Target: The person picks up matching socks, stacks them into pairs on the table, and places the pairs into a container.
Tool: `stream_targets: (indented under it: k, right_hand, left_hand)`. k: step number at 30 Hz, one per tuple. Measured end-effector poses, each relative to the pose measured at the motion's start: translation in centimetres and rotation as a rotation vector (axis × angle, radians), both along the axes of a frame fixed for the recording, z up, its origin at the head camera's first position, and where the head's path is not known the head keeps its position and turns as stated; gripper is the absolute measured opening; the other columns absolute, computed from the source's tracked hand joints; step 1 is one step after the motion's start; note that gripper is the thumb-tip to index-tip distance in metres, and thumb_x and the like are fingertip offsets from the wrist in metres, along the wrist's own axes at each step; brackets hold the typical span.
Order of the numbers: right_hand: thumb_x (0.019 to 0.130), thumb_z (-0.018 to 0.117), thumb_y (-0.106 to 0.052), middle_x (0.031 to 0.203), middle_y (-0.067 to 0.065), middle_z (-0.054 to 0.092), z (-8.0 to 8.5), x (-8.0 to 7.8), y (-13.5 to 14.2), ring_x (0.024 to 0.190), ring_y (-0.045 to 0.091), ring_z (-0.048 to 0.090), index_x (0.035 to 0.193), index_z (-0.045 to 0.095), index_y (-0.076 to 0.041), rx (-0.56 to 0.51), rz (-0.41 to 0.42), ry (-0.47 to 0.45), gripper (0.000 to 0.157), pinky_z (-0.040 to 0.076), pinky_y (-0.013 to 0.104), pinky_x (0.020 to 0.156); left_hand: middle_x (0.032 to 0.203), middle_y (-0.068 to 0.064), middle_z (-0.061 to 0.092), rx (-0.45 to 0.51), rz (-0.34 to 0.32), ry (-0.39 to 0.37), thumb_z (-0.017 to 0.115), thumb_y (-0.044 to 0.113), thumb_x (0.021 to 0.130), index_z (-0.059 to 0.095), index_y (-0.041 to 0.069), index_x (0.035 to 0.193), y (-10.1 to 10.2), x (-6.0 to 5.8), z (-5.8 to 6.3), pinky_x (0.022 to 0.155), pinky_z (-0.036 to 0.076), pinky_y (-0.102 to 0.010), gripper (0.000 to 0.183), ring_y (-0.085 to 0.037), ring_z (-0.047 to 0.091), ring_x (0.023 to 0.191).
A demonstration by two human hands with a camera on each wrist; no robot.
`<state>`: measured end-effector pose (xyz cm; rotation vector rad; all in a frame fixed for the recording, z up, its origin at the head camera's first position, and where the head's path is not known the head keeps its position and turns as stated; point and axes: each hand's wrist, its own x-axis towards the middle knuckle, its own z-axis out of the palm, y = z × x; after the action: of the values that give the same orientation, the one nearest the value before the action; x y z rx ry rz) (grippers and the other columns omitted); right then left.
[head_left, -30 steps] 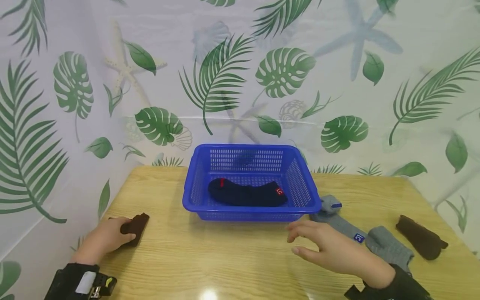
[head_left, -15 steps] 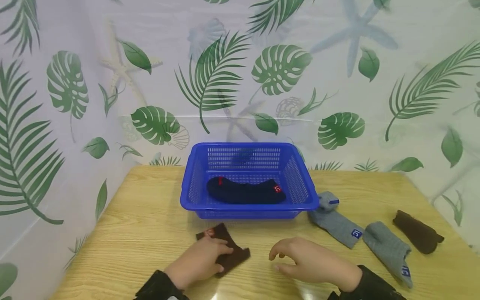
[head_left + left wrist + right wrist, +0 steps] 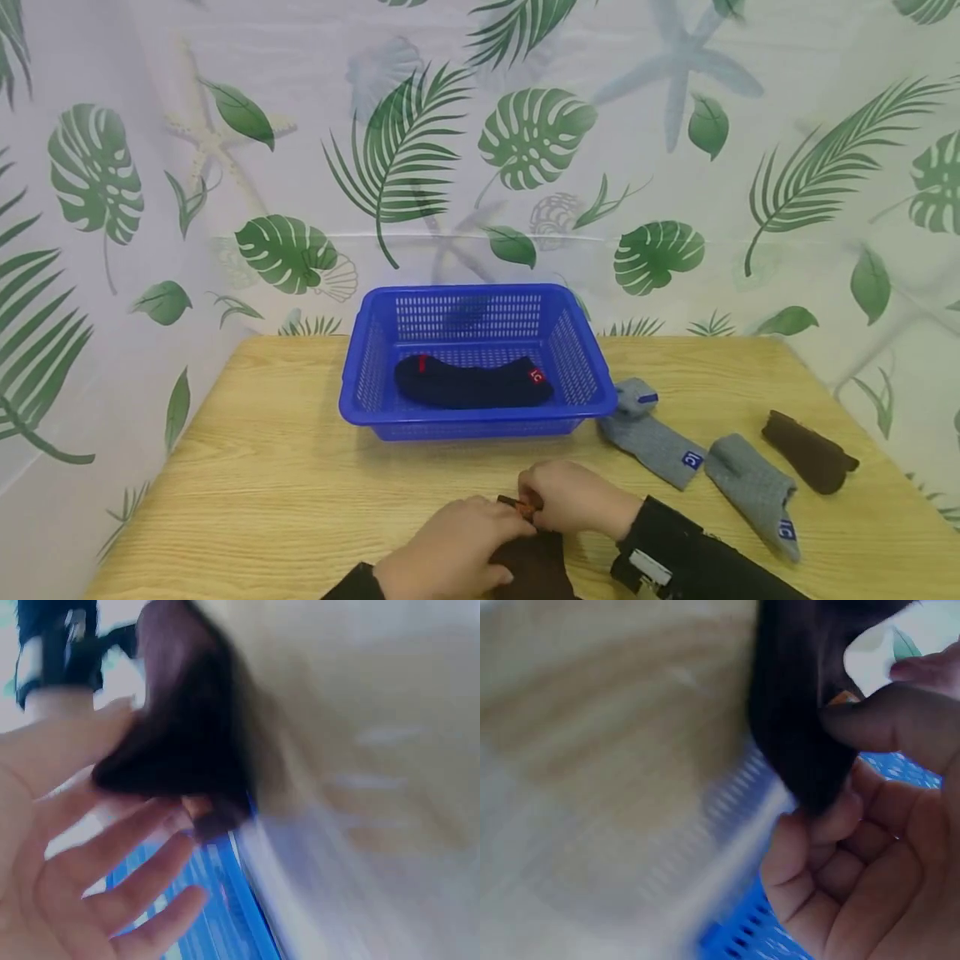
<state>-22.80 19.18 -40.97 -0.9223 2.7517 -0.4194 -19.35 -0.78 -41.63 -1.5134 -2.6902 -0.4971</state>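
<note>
A dark brown sock [image 3: 534, 568] with an orange mark near its cuff is held up in front of the basket, low in the head view. My right hand [image 3: 576, 500] pinches its cuff end between thumb and curled fingers. From the left side, my left hand [image 3: 459, 546] holds the same sock, thumb and fingertips on the cloth. In the left wrist view the sock [image 3: 196, 727] hangs blurred by the thumb, other fingers spread loosely. The right wrist view has the sock [image 3: 799, 697] under the thumb.
Behind the hands stands a blue plastic basket [image 3: 480, 423] with a dark navy sock [image 3: 472, 385] inside. To its right lie two grey socks, one grey sock [image 3: 660, 446] by the basket and another grey sock [image 3: 752, 492], plus a second brown sock [image 3: 808, 450].
My left hand has brought the brown sock from the table's left side to the middle front. My right hand has moved to it and taken hold of the cuff.
</note>
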Motion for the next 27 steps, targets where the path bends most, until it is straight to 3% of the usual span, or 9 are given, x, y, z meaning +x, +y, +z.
stream_targets:
  k: [3,5,7,10,14,18,21,24,27]
  right_hand:
    - [0.068,0.067,-0.006,0.064,-0.008,0.047,1.8,0.0,0.0,0.058,0.006,0.042,0.072,0.056,-0.015,-0.066,0.017,0.101,0.015,0.036,0.023,0.051]
    - [0.072,0.068,-0.006,0.068,-0.007,0.052,3.6,0.3,0.0,0.061,0.006,0.046,0.077,0.060,-0.015,-0.129,0.022,0.184,0.013,0.041,0.023,0.052]
    - [0.075,0.068,-0.005,0.074,-0.006,0.056,5.6,0.9,0.0,0.063,0.005,0.048,0.081,0.062,-0.015,-0.213,0.025,0.257,0.014,0.045,0.023,0.054]
    - [0.079,0.067,-0.001,0.080,-0.003,0.059,8.3,1.9,-0.3,0.062,0.004,0.050,0.086,0.063,-0.017,-0.381,0.025,0.271,0.018,0.048,0.022,0.052]
    - [0.077,0.064,0.009,0.087,0.001,0.062,10.4,2.9,-0.5,0.068,0.006,0.057,0.090,0.063,-0.015,-0.619,0.093,0.309,0.027,0.054,0.025,0.054]
    - [0.072,0.062,0.016,0.088,0.000,0.062,10.5,3.1,0.5,0.077,0.009,0.061,0.090,0.064,-0.015,-0.668,0.093,0.403,0.036,0.057,0.029,0.059]
    - [0.071,0.062,0.018,0.088,-0.002,0.061,9.0,3.1,2.0,0.080,0.008,0.063,0.086,0.064,-0.016,-0.641,0.014,0.356,0.037,0.058,0.028,0.062]
    - [0.071,0.063,0.017,0.088,-0.002,0.061,6.9,3.2,3.6,0.083,0.009,0.065,0.083,0.064,-0.016,-0.579,-0.062,0.253,0.034,0.059,0.028,0.066]
    - [0.071,0.064,0.016,0.092,0.002,0.062,5.0,3.2,4.8,0.087,0.018,0.066,0.081,0.063,-0.015,-0.401,-0.059,0.182,0.032,0.059,0.032,0.070]
  left_hand:
    - [0.119,-0.003,0.063,0.177,0.246,-0.153,0.072,0.035,0.079,0.057,0.013,0.122,-2.2,-0.8,0.5,0.088,0.051,-0.037,0.051,-0.018,0.059,0.105]
    - [0.121,-0.009,0.061,0.292,0.315,-0.272,0.073,0.038,0.078,0.053,0.009,0.123,-3.4,-1.4,0.6,0.088,0.051,-0.043,0.057,-0.025,0.059,0.104]
    - [0.128,-0.012,0.057,0.326,0.276,-0.355,0.075,0.042,0.074,0.048,0.008,0.128,-4.1,-1.9,0.5,0.091,0.050,-0.047,0.069,-0.029,0.057,0.109]
    - [0.146,-0.016,0.041,0.273,0.120,-0.396,0.078,0.047,0.067,0.036,0.012,0.141,-4.3,-2.0,0.1,0.103,0.039,-0.055,0.093,-0.036,0.042,0.128]
    - [0.153,-0.013,0.031,0.258,0.065,-0.175,0.080,0.039,0.067,0.037,0.018,0.143,-3.7,-2.0,-0.3,0.108,0.031,-0.059,0.089,-0.038,0.028,0.138]
    - [0.132,-0.009,0.058,0.303,0.195,0.180,0.073,0.008,0.068,0.061,0.015,0.121,-4.4,-2.6,-0.2,0.100,0.043,-0.050,0.055,-0.029,0.050,0.122]
    - [0.119,-0.004,0.067,0.240,0.258,0.368,0.065,-0.005,0.062,0.067,0.015,0.114,-5.7,-2.8,-0.2,0.092,0.046,-0.046,0.055,-0.024,0.056,0.112]
    - [0.121,-0.003,0.067,0.114,0.265,0.459,0.062,-0.006,0.064,0.065,0.012,0.118,-6.9,-2.7,-0.4,0.090,0.046,-0.047,0.057,-0.025,0.057,0.113]
    - [0.127,-0.004,0.064,-0.062,0.227,0.363,0.062,-0.001,0.076,0.064,0.011,0.121,-7.7,-2.2,-0.3,0.096,0.044,-0.053,0.047,-0.029,0.054,0.119]
